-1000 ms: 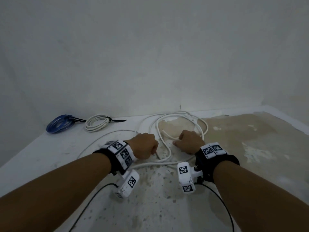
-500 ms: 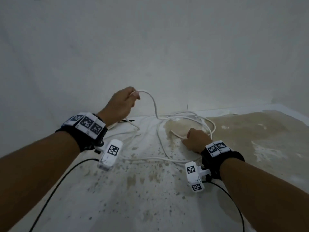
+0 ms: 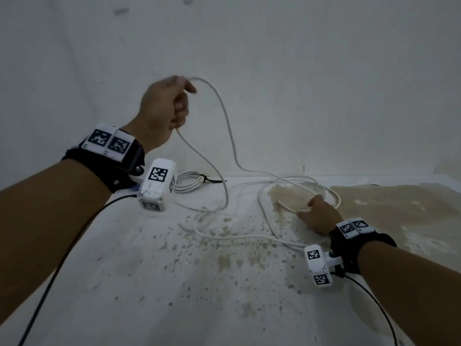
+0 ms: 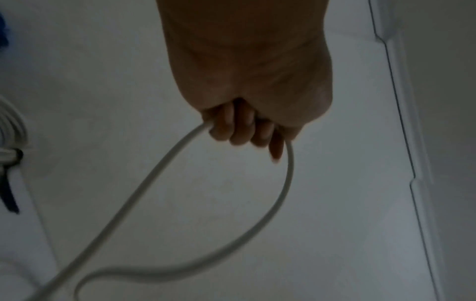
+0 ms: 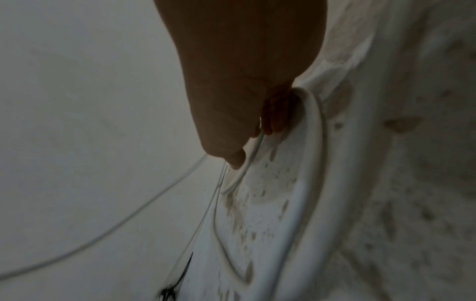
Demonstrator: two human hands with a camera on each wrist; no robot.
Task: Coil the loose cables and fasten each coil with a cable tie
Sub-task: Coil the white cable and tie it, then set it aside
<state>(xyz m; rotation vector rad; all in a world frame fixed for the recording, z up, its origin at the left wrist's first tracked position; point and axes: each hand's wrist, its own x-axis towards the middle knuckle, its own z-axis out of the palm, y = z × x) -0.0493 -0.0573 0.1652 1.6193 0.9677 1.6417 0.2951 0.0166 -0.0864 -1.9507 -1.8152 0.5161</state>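
Observation:
A long loose white cable [image 3: 233,146] lies in tangled loops on the stained white table [image 3: 149,295]. My left hand [image 3: 167,108] is raised high above the table's left side and grips the cable in a fist. Two strands hang from it down to the pile. In the left wrist view my left hand [image 4: 247,126] has its fingers curled round the cable [image 4: 285,183], which loops below. My right hand [image 3: 320,216] rests on the table at the right and pinches the cable near its free end [image 3: 279,201]. The right wrist view shows the right hand [image 5: 231,132] pinching that thin strand [image 5: 253,154].
A finished white coil [image 3: 187,182] with a black cable tie [image 3: 212,181] lies at the back left against the wall, partly behind my left wrist camera. A blue coil [image 4: 2,36] shows at the edge of the left wrist view. Brown stains cover the table's right side.
My left hand has risen from the table to well above it, drawing the white cable up into a tall hanging loop. The right hand has stayed down on the cable near its end.

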